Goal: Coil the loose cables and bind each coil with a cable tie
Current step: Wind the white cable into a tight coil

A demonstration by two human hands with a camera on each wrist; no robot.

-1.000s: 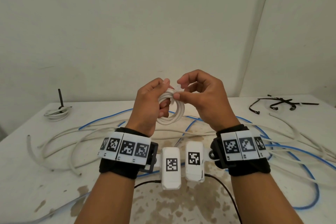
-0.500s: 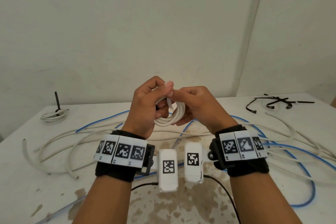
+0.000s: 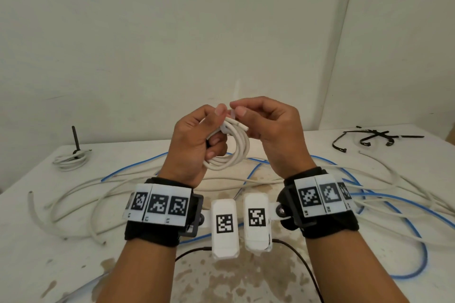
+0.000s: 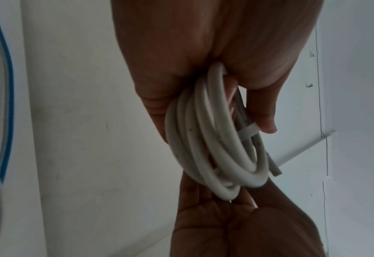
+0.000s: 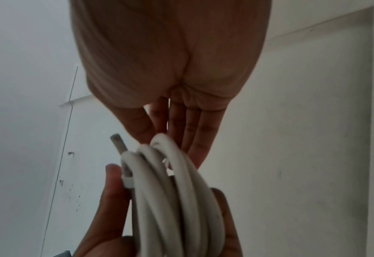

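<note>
A small coil of white cable [image 3: 234, 152] is held up above the table in my left hand [image 3: 194, 145], whose fingers curl through the loops. A white cable tie [image 3: 224, 128] wraps the top of the coil, where the strands bunch together and a cut end sticks out to the right. My right hand [image 3: 270, 130] pinches the tie's tail [image 3: 232, 113] between thumb and forefinger just above the coil. The left wrist view shows the coil [image 4: 214, 147] with the tie band [image 4: 248, 132] beside my thumb. In the right wrist view the tie [image 5: 127, 181] crosses the coil [image 5: 170, 200].
Long loose white cables [image 3: 81, 204] and a blue cable [image 3: 406, 216] sprawl over the stained white table [image 3: 37, 265]. A bound white coil [image 3: 71, 158] with a black tie lies at the far left. Several black cable ties [image 3: 374, 136] lie at the far right.
Both hands have risen slightly with the coil. My right hand has moved from against the coil to just above it, drawing the tie's tail upward; the strands at the top look more tightly bunched.
</note>
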